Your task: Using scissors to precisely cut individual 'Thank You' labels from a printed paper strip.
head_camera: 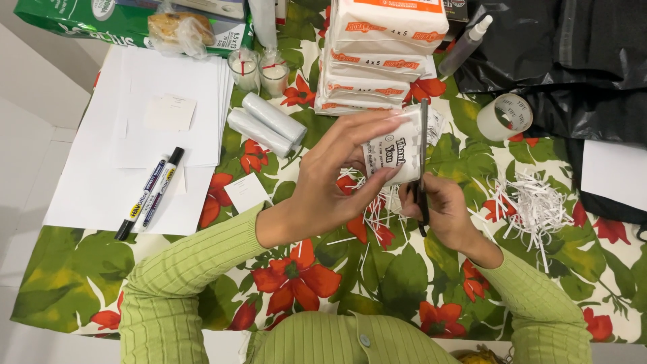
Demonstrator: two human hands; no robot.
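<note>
1. Nearest to the camera, two arms in light green ribbed sleeves [202, 269] are reaching away over the table.
2. The left hand [330, 178] is closing its fingers around a small white printed package [394, 152] and is holding it up above the table, at the centre.
3. The right hand [441, 209] is gripping a pair of black scissors [423, 158] tightly; the blades are pointing far, standing against the right side of the package. I cannot tell how far the blades are open.
4. The table is wearing a cloth [296, 276] with green leaves and red flowers; a pale floor [27, 135] is showing at the left.
5. Shredded white paper [532, 205] is lying in one pile at the right, and more strips are lying under the hands.
6. Two markers [151, 192] are resting on a stack of white sheets [168, 87] at the left.
7. Two white rolls [266, 121] are lying side by side, with two small clear cups [259, 71] just beyond them.
8. One tape roll [505, 116] is sitting far right, beside black bags [573, 47].
9. One stack of white packs [377, 54] is standing far centre.
</note>
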